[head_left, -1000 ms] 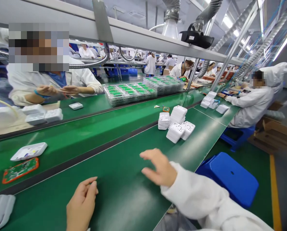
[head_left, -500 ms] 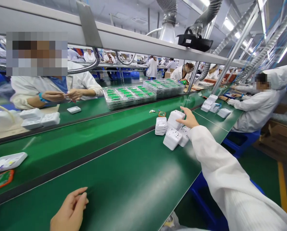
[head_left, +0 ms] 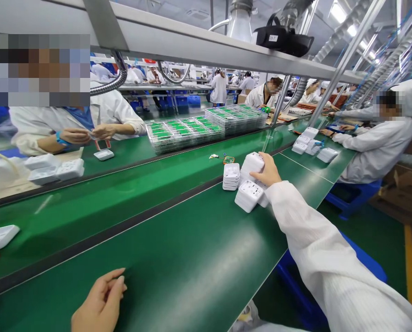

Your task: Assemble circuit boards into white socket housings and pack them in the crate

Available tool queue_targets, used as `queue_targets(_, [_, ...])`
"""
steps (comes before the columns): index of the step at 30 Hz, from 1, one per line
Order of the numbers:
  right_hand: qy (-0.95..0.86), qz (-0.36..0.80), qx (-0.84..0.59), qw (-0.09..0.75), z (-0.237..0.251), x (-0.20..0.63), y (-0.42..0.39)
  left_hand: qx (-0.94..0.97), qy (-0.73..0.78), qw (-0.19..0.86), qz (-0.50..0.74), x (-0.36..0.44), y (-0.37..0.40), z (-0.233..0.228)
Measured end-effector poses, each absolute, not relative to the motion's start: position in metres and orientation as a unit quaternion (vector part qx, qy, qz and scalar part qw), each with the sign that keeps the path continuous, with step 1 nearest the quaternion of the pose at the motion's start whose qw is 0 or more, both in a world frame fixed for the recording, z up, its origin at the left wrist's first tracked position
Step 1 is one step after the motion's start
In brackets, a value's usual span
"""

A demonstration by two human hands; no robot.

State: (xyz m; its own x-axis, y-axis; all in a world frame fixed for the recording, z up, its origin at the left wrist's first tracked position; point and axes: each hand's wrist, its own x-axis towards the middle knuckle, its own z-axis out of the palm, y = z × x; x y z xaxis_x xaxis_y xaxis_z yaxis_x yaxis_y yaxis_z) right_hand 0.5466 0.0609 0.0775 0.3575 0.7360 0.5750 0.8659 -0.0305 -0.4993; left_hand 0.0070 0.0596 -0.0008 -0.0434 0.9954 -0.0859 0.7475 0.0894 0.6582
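My right hand [head_left: 271,170] reaches to the far stacks of white plastic casings, its thumb and fingers around the upper part of the rear stack [head_left: 253,162]. In front of it stands another stack of white casings [head_left: 248,196] with small dark slots on top. A stack of shallow white casings [head_left: 231,176] is just to the left, apart from my hand. Low in the view, my left hand [head_left: 100,302] rests over the green bench, fingers loosely curled, with a gap to the thumb and nothing seen in it.
A green conveyor belt [head_left: 122,184] runs beyond the bench, carrying a small circuit board [head_left: 229,160]. Clear trays of green boards [head_left: 185,133] stand across it. A co-worker's hands [head_left: 88,133] are at the far left. Overhead runs a metal rail [head_left: 192,44]; more white casings [head_left: 309,140] stand farther right.
My right hand has closed in from the right onto the rear stack. The white tray and orange-edged board at left have slid leftward. My left hand has stayed in place.
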Motion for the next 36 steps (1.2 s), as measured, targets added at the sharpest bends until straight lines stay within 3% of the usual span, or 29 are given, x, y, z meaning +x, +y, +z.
queue_targets(9, [-0.559,-0.126,-0.696,0.433,0.081,0.542,0.060,0.627,0.685,0.286,0.236,0.012,0.055,0.007])
queue_targets(14, [-0.519,-0.098,-0.680,0.508,0.117,0.527,0.038,0.637,0.684,0.265,0.237,0.013,0.055,0.007])
queue_targets(16, [-0.520,0.005,-0.645,0.560,0.128,0.501,0.021,0.661,0.662,0.240,0.260,0.028,0.049,0.016])
queue_targets(19, [-0.531,0.315,-0.514,0.596,0.120,0.434,-0.002,0.742,0.532,0.271,0.306,0.066,0.032,0.048])
queue_targets(22, [-0.449,0.634,-0.397,0.489,0.089,0.359,-0.017,0.790,0.361,0.367,0.333,0.100,0.021,0.083])
queue_targets(25, [-0.368,0.785,-0.326,0.377,0.063,0.307,-0.022,0.760,0.299,0.485,0.312,0.109,0.020,0.095])
queue_targets(27, [-0.346,0.805,-0.329,0.351,0.055,0.290,-0.018,0.692,0.332,0.555,0.319,0.102,0.021,0.089])
queue_targets(31, [-0.383,0.692,-0.427,0.438,0.048,0.275,-0.006,0.468,0.440,0.654,0.400,0.091,0.020,0.067])
queue_targets(36, [-0.414,0.567,-0.474,0.532,0.035,0.240,-0.006,0.319,0.458,0.615,0.558,0.123,0.011,0.059])
